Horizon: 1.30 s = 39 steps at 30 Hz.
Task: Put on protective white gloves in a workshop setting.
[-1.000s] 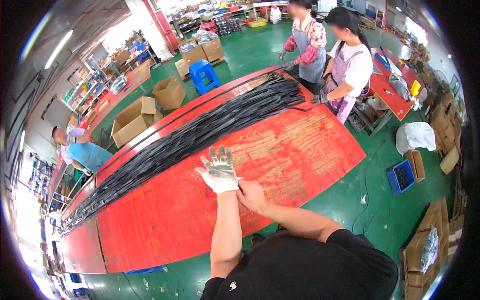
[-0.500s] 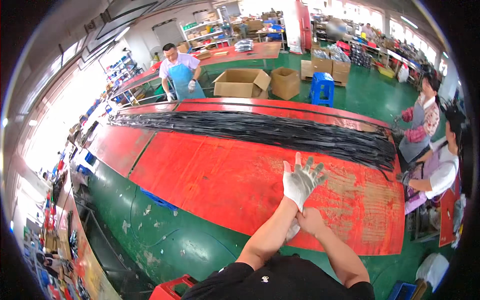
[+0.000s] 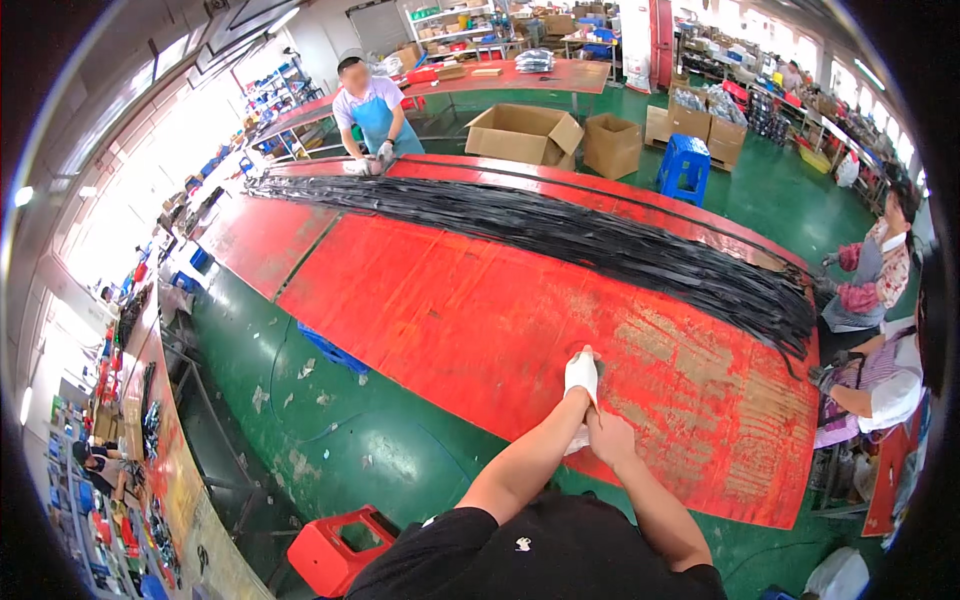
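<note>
A white work glove with a grey palm covers my left hand, held over the near part of a red table. Its fingers look curled in, with nothing visible in them. My bare right hand is closed at the left wrist, pinching the glove's cuff. Something white, perhaps a second glove, shows partly hidden beneath the right hand. Beyond both hands, a long bundle of black strips lies lengthwise along the table, apart from them.
Across the table a person in a blue apron touches its far edge. Two people with gloved hands are at the right end. Cardboard boxes and a blue stool stand behind. A red stool is at my lower left.
My left hand's spread fingers have curled in, and the hand has turned and lowered. My right hand still grips the cuff. The far person's hands have come down to the table edge.
</note>
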Available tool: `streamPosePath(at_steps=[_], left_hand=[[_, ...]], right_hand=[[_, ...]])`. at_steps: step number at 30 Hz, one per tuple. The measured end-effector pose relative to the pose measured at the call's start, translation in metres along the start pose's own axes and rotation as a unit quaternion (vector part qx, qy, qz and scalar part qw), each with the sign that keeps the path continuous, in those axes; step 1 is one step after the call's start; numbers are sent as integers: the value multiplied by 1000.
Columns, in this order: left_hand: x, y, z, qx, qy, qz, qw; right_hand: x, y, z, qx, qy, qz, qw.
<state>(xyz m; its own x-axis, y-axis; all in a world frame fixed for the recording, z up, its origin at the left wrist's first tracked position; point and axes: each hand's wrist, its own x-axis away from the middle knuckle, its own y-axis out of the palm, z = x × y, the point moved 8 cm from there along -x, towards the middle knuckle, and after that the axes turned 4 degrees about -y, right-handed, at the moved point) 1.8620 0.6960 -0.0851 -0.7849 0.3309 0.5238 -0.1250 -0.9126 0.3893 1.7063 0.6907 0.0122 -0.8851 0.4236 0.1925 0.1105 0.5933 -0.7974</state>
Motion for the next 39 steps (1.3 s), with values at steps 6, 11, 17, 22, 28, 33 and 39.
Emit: streamPosePath(at_steps=[6,11,17,22,28,33,39], left_hand=[[-3,-44,-19,-379,40,78,921],[36,-50,-2,-549,40,35,834],[90,-19,-8,-708,282,-80,643],[53,-46,-43,-714,101,-52,690],[49,-75,-78,-634,-9,-70,770],[48,-61,-88,-669,34,-121,733],[-3,-128,-137,-424,-59,-141,892]], right_hand=[[-2,-8,-23,160,-48,41,985],[3,-14,-33,195,-179,197,944],[-5,-9,-14,212,-162,150,952],[19,9,-22,82,-279,51,955],[34,18,-23,-1,-265,47,963],[40,28,-2,13,-239,69,969],[40,41,3,-18,-210,16,977]])
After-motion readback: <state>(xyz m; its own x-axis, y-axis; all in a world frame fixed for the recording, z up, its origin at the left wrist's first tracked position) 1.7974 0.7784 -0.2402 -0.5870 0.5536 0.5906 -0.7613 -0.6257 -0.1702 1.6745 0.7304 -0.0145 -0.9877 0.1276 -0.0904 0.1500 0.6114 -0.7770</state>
